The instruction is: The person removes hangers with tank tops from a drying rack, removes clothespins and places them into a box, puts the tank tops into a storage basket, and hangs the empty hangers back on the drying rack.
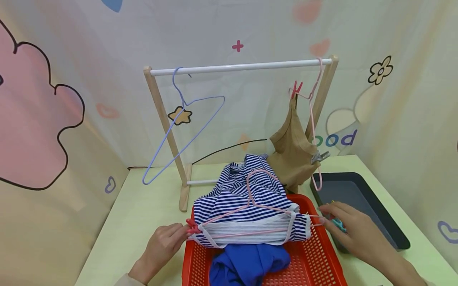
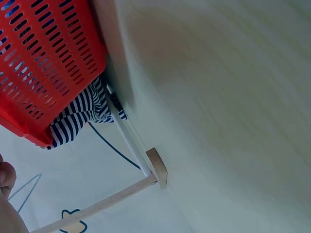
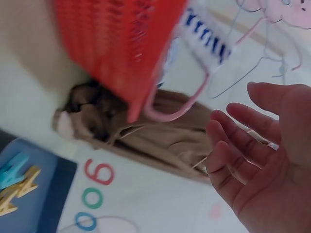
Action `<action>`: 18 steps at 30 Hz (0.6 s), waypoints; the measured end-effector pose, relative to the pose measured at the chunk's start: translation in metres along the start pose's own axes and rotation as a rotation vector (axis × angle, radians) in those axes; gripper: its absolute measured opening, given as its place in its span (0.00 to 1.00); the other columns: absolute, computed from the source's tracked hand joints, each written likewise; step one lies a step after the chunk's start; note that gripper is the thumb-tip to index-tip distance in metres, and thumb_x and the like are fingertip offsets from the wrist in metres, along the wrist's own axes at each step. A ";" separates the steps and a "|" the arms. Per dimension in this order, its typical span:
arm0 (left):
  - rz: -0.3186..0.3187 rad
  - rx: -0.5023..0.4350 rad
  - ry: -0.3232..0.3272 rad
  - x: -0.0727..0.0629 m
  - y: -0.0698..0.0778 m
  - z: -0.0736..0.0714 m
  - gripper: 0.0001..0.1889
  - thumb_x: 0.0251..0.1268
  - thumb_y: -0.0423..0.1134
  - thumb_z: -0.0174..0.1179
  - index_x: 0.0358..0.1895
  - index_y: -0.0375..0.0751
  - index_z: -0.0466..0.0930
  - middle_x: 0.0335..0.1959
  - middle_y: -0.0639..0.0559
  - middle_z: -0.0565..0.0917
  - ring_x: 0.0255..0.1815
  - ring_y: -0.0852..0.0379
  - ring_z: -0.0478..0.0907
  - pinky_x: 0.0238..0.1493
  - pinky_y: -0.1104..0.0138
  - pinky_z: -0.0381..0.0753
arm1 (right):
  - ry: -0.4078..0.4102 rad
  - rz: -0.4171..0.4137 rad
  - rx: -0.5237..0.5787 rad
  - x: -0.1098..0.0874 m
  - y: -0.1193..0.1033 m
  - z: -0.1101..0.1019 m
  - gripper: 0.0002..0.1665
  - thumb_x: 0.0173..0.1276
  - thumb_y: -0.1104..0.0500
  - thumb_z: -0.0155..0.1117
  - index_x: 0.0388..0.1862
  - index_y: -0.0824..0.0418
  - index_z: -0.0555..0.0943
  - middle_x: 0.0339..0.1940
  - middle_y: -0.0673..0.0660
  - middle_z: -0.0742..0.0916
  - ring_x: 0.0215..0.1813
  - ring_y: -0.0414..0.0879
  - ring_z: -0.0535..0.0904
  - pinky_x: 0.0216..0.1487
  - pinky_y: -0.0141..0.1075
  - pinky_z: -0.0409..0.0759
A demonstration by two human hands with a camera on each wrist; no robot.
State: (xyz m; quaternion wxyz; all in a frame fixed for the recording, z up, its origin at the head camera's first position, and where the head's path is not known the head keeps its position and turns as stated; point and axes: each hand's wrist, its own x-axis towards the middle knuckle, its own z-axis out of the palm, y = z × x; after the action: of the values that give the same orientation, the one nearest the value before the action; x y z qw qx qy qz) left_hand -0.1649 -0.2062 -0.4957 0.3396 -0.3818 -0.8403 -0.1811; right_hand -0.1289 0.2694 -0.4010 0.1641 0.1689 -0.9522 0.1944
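Note:
A navy-and-white striped garment [image 1: 232, 204] lies over the red basket [image 1: 323, 254], a pink hanger [image 1: 259, 205] on top of it with its ends through the white-trimmed straps. A red clothespin [image 1: 192, 226] sits at the hanger's left end, and my left hand [image 1: 162, 242] pinches it there. Just beyond the hanger's right end is my right hand [image 1: 358, 230]. In the right wrist view that hand [image 3: 262, 145] has loosely bent fingers apart from the hanger's pink end [image 3: 177, 115], holding nothing. The left wrist view catches only a bit of the left hand [image 2: 7, 194].
Blue cloth [image 1: 250, 262] lies in the basket. Behind stands a rack with a white rod [image 1: 236, 67], carrying a blue hanger [image 1: 184, 150] and a pink hanger with a brown garment [image 1: 293, 147] clipped on. To the right is a dark tray [image 1: 372, 210] with clothespins [image 3: 14, 170].

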 end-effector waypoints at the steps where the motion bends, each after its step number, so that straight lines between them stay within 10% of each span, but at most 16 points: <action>1: -0.006 0.001 -0.003 0.000 0.000 0.000 0.20 0.77 0.53 0.43 0.39 0.46 0.83 0.21 0.61 0.81 0.19 0.71 0.70 0.28 0.80 0.77 | 0.011 -0.020 -0.002 0.000 -0.004 -0.002 0.15 0.61 0.55 0.73 0.48 0.49 0.84 0.44 0.48 0.87 0.43 0.46 0.85 0.40 0.45 0.87; 9: -0.003 -0.013 0.011 -0.001 -0.001 0.000 0.19 0.77 0.52 0.44 0.41 0.45 0.82 0.25 0.60 0.85 0.21 0.70 0.77 0.30 0.77 0.81 | 0.095 -0.281 -0.026 0.011 -0.048 -0.020 0.24 0.49 0.59 0.80 0.48 0.50 0.85 0.45 0.47 0.87 0.43 0.42 0.84 0.37 0.36 0.86; 18: -0.006 -0.030 0.017 -0.001 0.000 0.001 0.18 0.76 0.51 0.45 0.41 0.46 0.82 0.25 0.60 0.85 0.21 0.70 0.76 0.31 0.77 0.81 | 0.056 -0.522 0.035 0.031 -0.097 -0.025 0.17 0.64 0.47 0.70 0.50 0.48 0.84 0.47 0.44 0.87 0.46 0.39 0.85 0.43 0.36 0.86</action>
State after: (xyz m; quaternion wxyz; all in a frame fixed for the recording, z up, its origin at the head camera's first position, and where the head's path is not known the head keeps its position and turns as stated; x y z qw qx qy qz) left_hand -0.1647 -0.2064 -0.4968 0.3403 -0.3826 -0.8358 -0.1980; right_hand -0.1127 0.1875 -0.3370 0.2322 0.4061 -0.8680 0.1665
